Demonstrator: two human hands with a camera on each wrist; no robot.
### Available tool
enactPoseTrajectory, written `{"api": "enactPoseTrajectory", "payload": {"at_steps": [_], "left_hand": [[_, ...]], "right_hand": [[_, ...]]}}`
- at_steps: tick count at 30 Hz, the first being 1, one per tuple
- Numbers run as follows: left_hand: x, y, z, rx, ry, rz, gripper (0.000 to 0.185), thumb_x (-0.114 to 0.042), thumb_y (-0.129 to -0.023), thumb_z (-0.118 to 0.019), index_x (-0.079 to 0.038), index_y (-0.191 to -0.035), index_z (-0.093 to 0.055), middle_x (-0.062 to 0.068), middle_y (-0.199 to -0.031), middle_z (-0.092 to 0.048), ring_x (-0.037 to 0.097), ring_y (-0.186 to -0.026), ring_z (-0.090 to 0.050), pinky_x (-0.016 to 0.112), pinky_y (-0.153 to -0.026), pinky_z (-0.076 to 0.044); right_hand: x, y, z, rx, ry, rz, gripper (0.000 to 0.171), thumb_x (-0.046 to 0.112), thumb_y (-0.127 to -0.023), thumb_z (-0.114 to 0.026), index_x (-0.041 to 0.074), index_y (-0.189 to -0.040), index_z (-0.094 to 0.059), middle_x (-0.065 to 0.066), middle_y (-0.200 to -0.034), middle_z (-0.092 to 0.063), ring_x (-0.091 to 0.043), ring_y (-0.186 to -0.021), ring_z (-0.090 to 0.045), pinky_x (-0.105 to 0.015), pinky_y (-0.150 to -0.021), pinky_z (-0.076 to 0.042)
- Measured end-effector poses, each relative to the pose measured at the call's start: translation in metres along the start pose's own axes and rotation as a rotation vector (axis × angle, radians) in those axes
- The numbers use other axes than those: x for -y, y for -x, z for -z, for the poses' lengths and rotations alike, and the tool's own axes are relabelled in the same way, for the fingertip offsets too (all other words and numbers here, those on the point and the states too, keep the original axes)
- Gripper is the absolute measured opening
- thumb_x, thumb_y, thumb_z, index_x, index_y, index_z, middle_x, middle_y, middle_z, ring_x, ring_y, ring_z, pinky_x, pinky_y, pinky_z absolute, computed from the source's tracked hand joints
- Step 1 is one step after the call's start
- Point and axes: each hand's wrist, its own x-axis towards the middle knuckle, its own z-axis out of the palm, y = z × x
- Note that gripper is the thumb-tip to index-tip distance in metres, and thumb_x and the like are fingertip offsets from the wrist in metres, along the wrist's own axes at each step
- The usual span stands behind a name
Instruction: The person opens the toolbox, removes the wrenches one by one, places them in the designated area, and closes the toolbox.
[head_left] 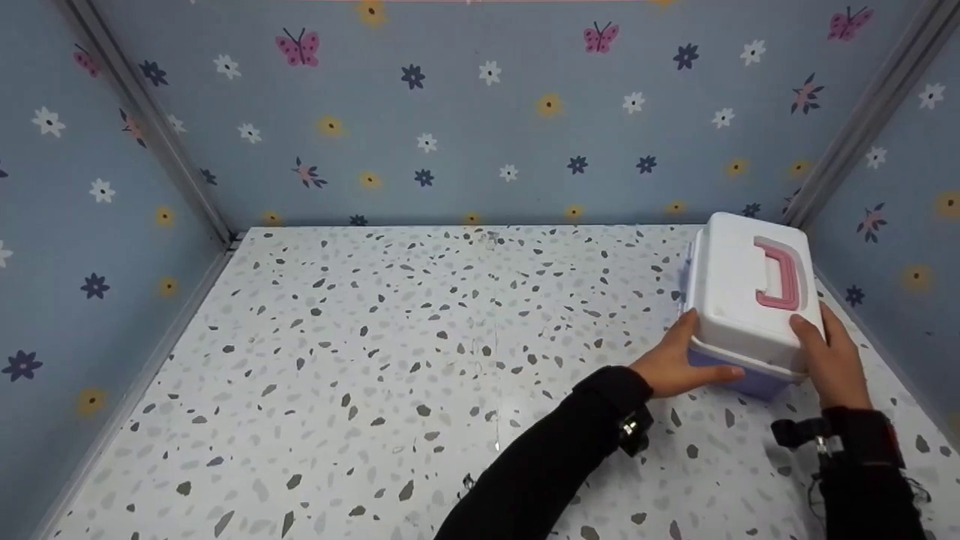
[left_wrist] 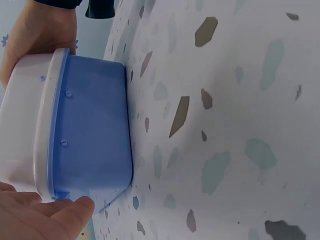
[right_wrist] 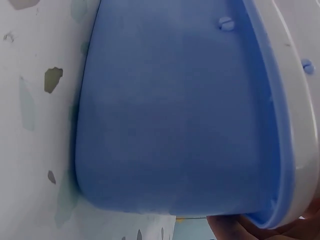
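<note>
A plastic storage box [head_left: 750,300] with a white lid, a blue-purple base and a pink handle [head_left: 784,277] stands at the right end of the speckled table. My left hand [head_left: 675,367] holds its near left corner, the thumb lying across the front and the fingers along the left side. At the near right corner my right hand [head_left: 836,364] grips the box, thumb on the lid's edge and fingers down the right side, partly hidden. The blue base [right_wrist: 175,115] fills most of the right wrist view. In the left wrist view the base meets the tabletop.
A blue flowered panel [head_left: 450,97] closes off the back of the table [head_left: 390,322]. Similar panels [head_left: 60,247] rise at the left and right. The box is close to the right panel [head_left: 900,225] and the back right corner.
</note>
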Motion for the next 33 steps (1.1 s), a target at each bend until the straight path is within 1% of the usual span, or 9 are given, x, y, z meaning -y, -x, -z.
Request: {"api": "enactPoseTrajectory", "payload": {"at_steps": [6, 12, 15, 18, 22, 25, 27, 30, 33], "left_hand": [[0.002, -0.002, 0.003, 0.007, -0.024, -0.008, 0.086, -0.039, -0.086, -0.073, -0.033, -0.154, -0.021, -0.011, -0.159, -0.026, 0.006, -0.144, -0.028, 0.027, -0.115, -0.029], [0.002, -0.001, -0.001, -0.014, -0.035, 0.021, 0.089, -0.041, -0.085, -0.074, -0.032, -0.154, -0.019, -0.007, -0.16, -0.026, 0.009, -0.145, -0.029, 0.03, -0.116, -0.031], [0.002, 0.001, -0.002, -0.007, -0.043, 0.032, 0.093, -0.041, -0.084, -0.074, -0.03, -0.156, -0.015, -0.005, -0.161, -0.024, 0.01, -0.146, -0.028, 0.029, -0.115, -0.031], [0.003, 0.003, -0.002, 0.014, -0.038, 0.029, 0.095, -0.04, -0.085, -0.074, -0.031, -0.156, -0.011, -0.006, -0.162, -0.02, 0.01, -0.147, -0.026, 0.027, -0.115, -0.03], [0.004, 0.005, -0.001, 0.024, -0.02, 0.03, 0.096, -0.04, -0.085, -0.074, -0.033, -0.156, -0.01, -0.007, -0.162, -0.02, 0.009, -0.146, -0.026, 0.028, -0.116, -0.029], [0.006, 0.006, 0.002, 0.011, -0.008, 0.021, 0.096, -0.039, -0.085, -0.075, -0.033, -0.156, -0.012, -0.007, -0.161, -0.024, 0.008, -0.145, -0.029, 0.028, -0.115, -0.031], [0.008, 0.007, 0.004, 0.003, 0.001, -0.003, 0.096, -0.038, -0.084, -0.076, -0.031, -0.156, -0.013, -0.006, -0.159, -0.027, 0.008, -0.143, -0.031, 0.028, -0.115, -0.032], [0.011, 0.009, 0.007, -0.009, 0.007, -0.033, 0.092, -0.037, -0.083, -0.076, -0.032, -0.154, -0.018, -0.006, -0.155, -0.033, 0.006, -0.139, -0.036, 0.027, -0.113, -0.033], [0.014, 0.012, 0.009, -0.023, 0.011, -0.046, 0.088, -0.036, -0.083, -0.077, -0.032, -0.153, -0.021, -0.006, -0.151, -0.035, 0.005, -0.136, -0.037, 0.026, -0.112, -0.033]], "right_hand": [[-0.001, 0.001, -0.002, -0.017, -0.015, -0.006, 0.07, 0.049, -0.101, -0.039, 0.025, -0.159, -0.008, -0.009, -0.165, -0.013, -0.014, -0.133, -0.036, -0.007, -0.081, -0.034], [-0.001, 0.002, -0.002, -0.016, -0.023, 0.005, 0.07, 0.048, -0.1, -0.042, 0.025, -0.158, -0.012, -0.008, -0.165, -0.016, -0.007, -0.127, -0.04, -0.008, -0.083, -0.035], [-0.002, 0.002, 0.0, -0.006, -0.024, 0.032, 0.07, 0.047, -0.1, -0.045, 0.024, -0.158, -0.014, -0.008, -0.164, -0.018, -0.004, -0.124, -0.042, -0.005, -0.078, -0.038], [-0.001, 0.003, 0.0, -0.004, -0.028, 0.026, 0.07, 0.047, -0.1, -0.046, 0.024, -0.158, -0.015, -0.008, -0.164, -0.018, -0.009, -0.132, -0.04, -0.005, -0.078, -0.039], [0.001, 0.004, 0.0, 0.003, -0.021, 0.013, 0.071, 0.048, -0.1, -0.047, 0.025, -0.158, -0.013, -0.008, -0.165, -0.014, -0.015, -0.145, -0.029, -0.003, -0.078, -0.038], [0.003, 0.005, -0.001, 0.01, -0.007, 0.005, 0.072, 0.049, -0.099, -0.047, 0.025, -0.158, -0.012, -0.009, -0.165, -0.012, -0.021, -0.15, -0.02, -0.003, -0.086, -0.038], [0.005, 0.005, -0.002, 0.012, -0.005, -0.002, 0.072, 0.049, -0.099, -0.048, 0.026, -0.158, -0.014, -0.011, -0.164, -0.013, -0.024, -0.151, -0.019, -0.01, -0.096, -0.038], [0.008, 0.005, -0.005, 0.013, 0.001, -0.005, 0.072, 0.049, -0.098, -0.048, 0.025, -0.158, -0.016, -0.017, -0.163, -0.017, -0.021, -0.146, -0.03, -0.014, -0.095, -0.041], [0.01, 0.005, -0.008, 0.002, 0.011, -0.009, 0.071, 0.05, -0.098, -0.049, 0.026, -0.158, -0.018, -0.021, -0.161, -0.022, -0.018, -0.137, -0.041, -0.01, -0.082, -0.042]]}}
